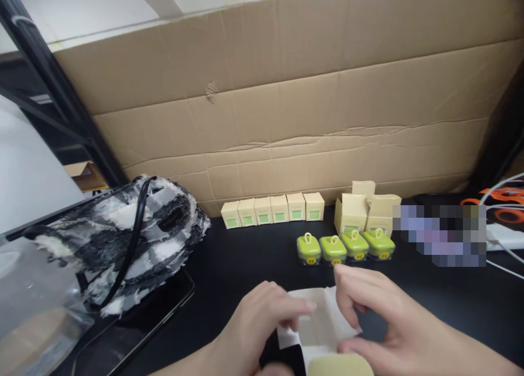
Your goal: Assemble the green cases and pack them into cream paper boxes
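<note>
We grip a pale unfolded carton (pixel 317 327) with both hands: left hand (pixel 262 321) and right hand (pixel 380 316) pinch its opened white flaps.

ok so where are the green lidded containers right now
In the head view, the four green containers sit in a row on the black table, right of centre, just in front of the open cream boxes and just beyond the right hand.

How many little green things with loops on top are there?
4 small green-lidded containers with loop handles stand in one row on the black table. The right hand might hide more.
</note>
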`<state>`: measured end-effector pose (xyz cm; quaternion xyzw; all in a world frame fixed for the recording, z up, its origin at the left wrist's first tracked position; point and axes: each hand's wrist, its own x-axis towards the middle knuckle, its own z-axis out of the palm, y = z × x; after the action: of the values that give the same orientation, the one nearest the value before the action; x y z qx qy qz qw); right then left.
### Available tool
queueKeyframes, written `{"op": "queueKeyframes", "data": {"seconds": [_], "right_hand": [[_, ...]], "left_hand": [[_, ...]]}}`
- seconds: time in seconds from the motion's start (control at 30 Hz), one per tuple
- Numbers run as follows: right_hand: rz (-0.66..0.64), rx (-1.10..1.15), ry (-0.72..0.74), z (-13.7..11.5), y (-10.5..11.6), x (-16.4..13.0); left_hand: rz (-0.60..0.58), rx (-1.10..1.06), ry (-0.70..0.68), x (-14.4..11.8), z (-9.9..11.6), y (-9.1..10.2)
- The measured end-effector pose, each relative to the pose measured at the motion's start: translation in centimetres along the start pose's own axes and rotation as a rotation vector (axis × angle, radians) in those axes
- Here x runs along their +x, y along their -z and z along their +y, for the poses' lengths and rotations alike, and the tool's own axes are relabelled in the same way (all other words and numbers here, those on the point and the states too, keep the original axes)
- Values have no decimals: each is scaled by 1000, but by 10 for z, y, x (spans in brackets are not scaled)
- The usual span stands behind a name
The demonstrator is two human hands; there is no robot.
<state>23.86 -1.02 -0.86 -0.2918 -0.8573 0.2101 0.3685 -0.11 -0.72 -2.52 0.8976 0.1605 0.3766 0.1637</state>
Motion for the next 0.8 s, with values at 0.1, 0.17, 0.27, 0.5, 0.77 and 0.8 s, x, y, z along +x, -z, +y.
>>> {"op": "queueKeyframes", "data": {"seconds": [0.1,0.17,0.27,0.5,0.77,0.8], "right_hand": [[-70,-63,33,-3,6,-2],[-109,-84,12,-3,4,-4],[-144,-119,-75,0,-4,-5],[-193,116,-310,7,-28,-6],[-75,286,-254,11,-41,-9],[-51,291,-277,10,-43,-11]], "left_hand": [[87,-119,271,-2,0,-13],[162,-60,329,-7,-5,-25],[176,81,256,-18,-16,-38],[30,-578,362,-28,-27,-49],[157,-752,497,-28,-26,-49],[143,-768,510,-27,-25,-48]]}}
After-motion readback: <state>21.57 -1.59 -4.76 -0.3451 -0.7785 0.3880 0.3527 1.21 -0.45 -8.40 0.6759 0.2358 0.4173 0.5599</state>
